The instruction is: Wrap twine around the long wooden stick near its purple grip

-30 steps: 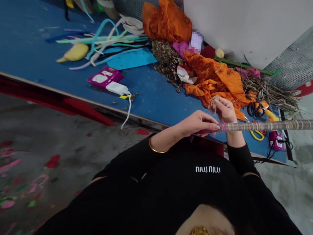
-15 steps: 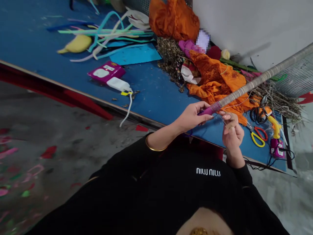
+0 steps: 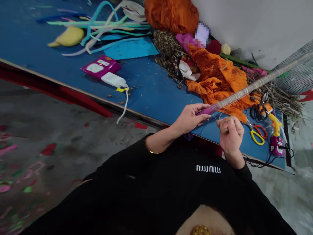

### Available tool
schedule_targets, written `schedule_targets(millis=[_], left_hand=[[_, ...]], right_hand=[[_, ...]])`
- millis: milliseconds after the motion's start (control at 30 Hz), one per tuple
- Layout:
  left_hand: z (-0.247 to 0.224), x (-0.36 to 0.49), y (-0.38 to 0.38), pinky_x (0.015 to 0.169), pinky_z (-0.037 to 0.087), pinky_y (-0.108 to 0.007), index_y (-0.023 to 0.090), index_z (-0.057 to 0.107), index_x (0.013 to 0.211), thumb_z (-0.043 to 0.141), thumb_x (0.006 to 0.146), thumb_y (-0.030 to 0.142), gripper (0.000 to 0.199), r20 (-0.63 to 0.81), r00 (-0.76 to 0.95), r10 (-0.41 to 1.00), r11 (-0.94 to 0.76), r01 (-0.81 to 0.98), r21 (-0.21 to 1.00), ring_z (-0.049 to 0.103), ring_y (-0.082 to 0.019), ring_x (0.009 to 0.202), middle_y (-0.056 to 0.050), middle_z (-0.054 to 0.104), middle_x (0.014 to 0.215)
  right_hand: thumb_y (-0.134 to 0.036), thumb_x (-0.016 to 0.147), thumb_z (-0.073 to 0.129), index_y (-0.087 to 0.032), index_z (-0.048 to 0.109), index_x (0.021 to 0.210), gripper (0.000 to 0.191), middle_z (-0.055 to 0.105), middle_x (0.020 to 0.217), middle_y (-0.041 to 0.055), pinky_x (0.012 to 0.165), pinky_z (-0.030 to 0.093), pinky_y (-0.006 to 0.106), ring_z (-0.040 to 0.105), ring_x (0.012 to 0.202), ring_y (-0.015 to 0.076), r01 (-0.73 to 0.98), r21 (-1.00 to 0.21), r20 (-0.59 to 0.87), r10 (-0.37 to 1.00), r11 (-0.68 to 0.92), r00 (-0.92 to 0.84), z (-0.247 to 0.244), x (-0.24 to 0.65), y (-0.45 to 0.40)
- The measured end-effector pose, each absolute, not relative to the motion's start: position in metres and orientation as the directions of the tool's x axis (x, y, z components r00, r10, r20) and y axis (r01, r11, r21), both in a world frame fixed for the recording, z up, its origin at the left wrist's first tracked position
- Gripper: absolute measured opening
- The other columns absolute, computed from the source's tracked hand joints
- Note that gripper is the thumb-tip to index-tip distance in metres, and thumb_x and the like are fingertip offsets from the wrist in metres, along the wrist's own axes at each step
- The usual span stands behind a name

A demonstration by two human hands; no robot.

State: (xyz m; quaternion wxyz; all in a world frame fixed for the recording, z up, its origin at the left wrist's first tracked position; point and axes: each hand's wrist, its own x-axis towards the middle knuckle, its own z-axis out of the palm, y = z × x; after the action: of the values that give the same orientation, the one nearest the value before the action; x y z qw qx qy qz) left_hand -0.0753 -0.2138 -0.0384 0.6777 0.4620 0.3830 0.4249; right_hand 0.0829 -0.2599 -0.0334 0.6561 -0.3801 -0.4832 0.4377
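Observation:
A long wrapped pole [image 3: 254, 85], grey-brown with a purple lower end, slants from the upper right down to the table's front edge. My left hand [image 3: 192, 118] is closed round its purple end. Just right of that end, my right hand [image 3: 230, 132] is closed in a pinch on a thin thread [image 3: 221, 114], which runs up to the pole. Under and behind the pole lies a crumpled orange cloth [image 3: 220, 76].
On the blue table [image 3: 146, 85] are a purple packet [image 3: 101, 67], colored strips [image 3: 117, 29], dried plants [image 3: 166, 45], red-yellow scissors [image 3: 258, 134], black scissors [image 3: 259, 111] and a yellow glue gun [image 3: 275, 124]. Scraps litter the floor at left.
My right hand has drawn slightly down from the pole, its fingers curled tighter on the thread. My left hand still holds the purple end. The view has shifted a little.

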Motion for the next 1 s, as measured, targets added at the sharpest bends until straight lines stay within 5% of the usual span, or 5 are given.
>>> schedule_targets(millis=[200,500,667,800,1000], left_hand=[[-0.046,-0.072,-0.206,0.053,0.038,-0.021,0.006,0.074,0.121,0.079,0.075,0.033,0.054,-0.090,0.336,0.938,0.121,-0.074,0.990,0.048,-0.008,0.054,-0.003,0.071,0.077],[-0.057,-0.065,-0.198,0.083,0.049,-0.029,0.011,0.079,0.096,0.078,0.074,0.033,0.031,0.052,0.306,0.951,-0.077,0.072,0.994,0.068,-0.019,0.088,-0.007,0.080,0.096],[-0.049,-0.070,-0.195,0.052,0.036,-0.021,0.011,0.073,0.099,0.080,0.073,0.034,0.036,-0.115,0.419,0.901,0.163,-0.081,0.983,0.048,-0.008,0.053,0.002,0.066,0.069],[-0.042,-0.076,-0.194,0.047,0.033,-0.019,0.011,0.070,0.097,0.083,0.072,0.036,0.037,-0.180,0.544,0.819,0.357,-0.238,0.903,0.050,-0.006,0.051,-0.001,0.068,0.075],[-0.046,-0.074,-0.196,0.047,0.036,-0.019,0.010,0.071,0.100,0.081,0.075,0.031,0.034,-0.144,0.473,0.869,0.283,-0.236,0.930,0.050,-0.006,0.053,-0.002,0.069,0.078]], right_hand=[[-0.043,0.102,0.061,-0.023,0.063,0.073,0.035,0.052,0.066,-0.0011,0.069,0.046,0.032,0.049,0.064,0.0140,0.097,-0.911,0.403,0.915,0.401,0.011,-0.042,0.093,-0.269],[-0.042,0.104,0.057,-0.023,0.062,0.076,0.035,0.059,0.072,-0.0005,0.064,0.045,0.029,0.052,0.066,0.0130,0.242,-0.890,0.373,0.923,0.386,-0.097,-0.036,0.092,-0.270],[-0.042,0.104,0.056,-0.023,0.060,0.076,0.034,0.050,0.065,-0.0021,0.067,0.045,0.033,0.047,0.061,0.0136,0.091,-0.908,0.409,0.912,0.410,-0.027,-0.041,0.096,-0.269],[-0.037,0.104,0.057,-0.024,0.058,0.076,0.031,0.043,0.058,-0.0048,0.064,0.043,0.033,0.041,0.053,0.0123,0.002,-0.884,0.467,0.884,0.467,0.027,-0.043,0.101,-0.267],[-0.032,0.105,0.053,-0.026,0.065,0.084,0.026,0.064,0.070,-0.0021,0.097,0.055,0.045,0.067,0.068,0.0161,0.195,-0.808,0.536,0.831,0.557,-0.152,-0.045,0.106,-0.270]])
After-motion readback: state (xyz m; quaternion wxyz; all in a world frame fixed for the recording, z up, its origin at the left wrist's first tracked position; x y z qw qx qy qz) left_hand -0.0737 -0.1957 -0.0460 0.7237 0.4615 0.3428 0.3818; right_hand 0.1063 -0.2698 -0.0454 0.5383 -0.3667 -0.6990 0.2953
